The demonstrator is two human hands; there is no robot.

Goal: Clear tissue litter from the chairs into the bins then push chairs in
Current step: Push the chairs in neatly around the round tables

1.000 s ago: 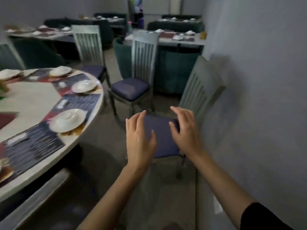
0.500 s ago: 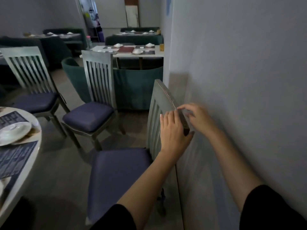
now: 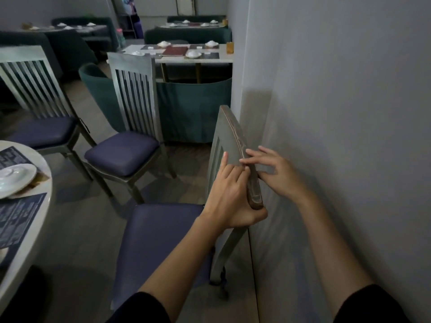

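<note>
Wood-topped chair (image 3: 227,134) back is sitting between my palms: left hand (image 3: 229,201) is clasping its rail, right hand (image 3: 277,173) is pinching it from the wall (image 3: 338,113) side. I'm judging an even two-handed push leftward, toward the table (image 3: 45,206), avoids twisting.

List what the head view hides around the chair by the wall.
Head view: near chair seat partly covered by the left forearm; front legs under the seat.
Right hand: grip or touch on the backrest unclear.
Left hand: palm hidden by its own back.
Round table cut by left edge.
Bins: outside the frame.
</note>
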